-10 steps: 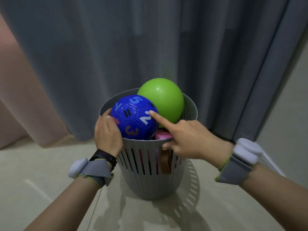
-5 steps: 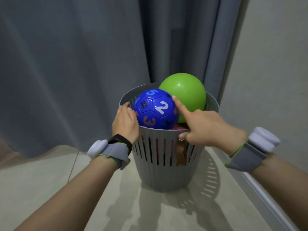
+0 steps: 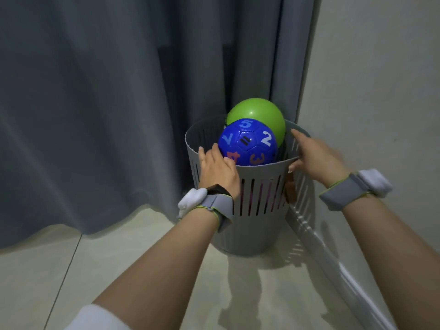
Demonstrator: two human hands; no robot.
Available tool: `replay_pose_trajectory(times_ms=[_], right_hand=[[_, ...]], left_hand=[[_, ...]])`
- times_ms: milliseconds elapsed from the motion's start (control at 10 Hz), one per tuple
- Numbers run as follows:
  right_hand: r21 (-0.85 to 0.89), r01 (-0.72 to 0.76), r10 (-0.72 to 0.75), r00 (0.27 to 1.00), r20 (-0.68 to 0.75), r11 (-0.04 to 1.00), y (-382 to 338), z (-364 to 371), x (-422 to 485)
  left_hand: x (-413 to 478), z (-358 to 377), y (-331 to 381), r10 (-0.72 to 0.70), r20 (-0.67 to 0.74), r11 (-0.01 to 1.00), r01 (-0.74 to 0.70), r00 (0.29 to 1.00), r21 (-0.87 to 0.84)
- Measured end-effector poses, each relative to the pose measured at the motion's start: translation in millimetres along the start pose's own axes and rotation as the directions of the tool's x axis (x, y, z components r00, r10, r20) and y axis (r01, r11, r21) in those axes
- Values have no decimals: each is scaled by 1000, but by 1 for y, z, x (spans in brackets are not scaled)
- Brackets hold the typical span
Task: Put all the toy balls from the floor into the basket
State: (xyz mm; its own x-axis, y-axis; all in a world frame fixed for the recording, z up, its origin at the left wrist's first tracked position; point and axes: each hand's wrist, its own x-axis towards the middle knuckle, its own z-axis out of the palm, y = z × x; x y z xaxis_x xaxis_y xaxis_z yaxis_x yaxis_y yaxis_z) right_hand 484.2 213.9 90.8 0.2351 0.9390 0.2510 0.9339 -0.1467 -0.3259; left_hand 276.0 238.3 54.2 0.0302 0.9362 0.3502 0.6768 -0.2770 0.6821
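A grey slotted basket [image 3: 250, 231] stands on the floor in the corner between the curtain and the wall. A blue ball with numbers [image 3: 250, 144] lies on top of its contents, and a green ball [image 3: 258, 113] rests behind it, both rising above the rim. My left hand [image 3: 217, 170] grips the front left rim, its fingers reaching inside against the blue ball. On the right rim is my right hand [image 3: 314, 156], thumb outside and fingers stretched over the edge. Pink and brown things show through the slots.
A dark grey curtain [image 3: 107, 115] hangs to the floor behind and left of the basket. A pale wall [image 3: 381, 103] with a white skirting board [image 3: 333, 258] runs along the right. Beige floor tiles [image 3: 119, 258] lie in front.
The basket has shifted from before the curtain into the corner by the wall. My right index finger has left the blue ball and that hand now sits on the right rim.
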Motion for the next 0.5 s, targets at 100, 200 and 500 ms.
replay_pose_trajectory(times_ms=[100, 200, 500], right_hand=[[75, -13, 20, 996, -84, 997, 1, 13, -1], [125, 3, 12, 993, -121, 992, -2, 21, -5], [180, 29, -28, 1000, -11, 983, 0, 22, -5]], left_hand=[[13, -6, -4, -29, 53, 1000, 29, 998, -4], [19, -12, -14, -33, 105, 999, 30, 994, 36], [-6, -8, -27, -98, 112, 821, 144, 989, -553]])
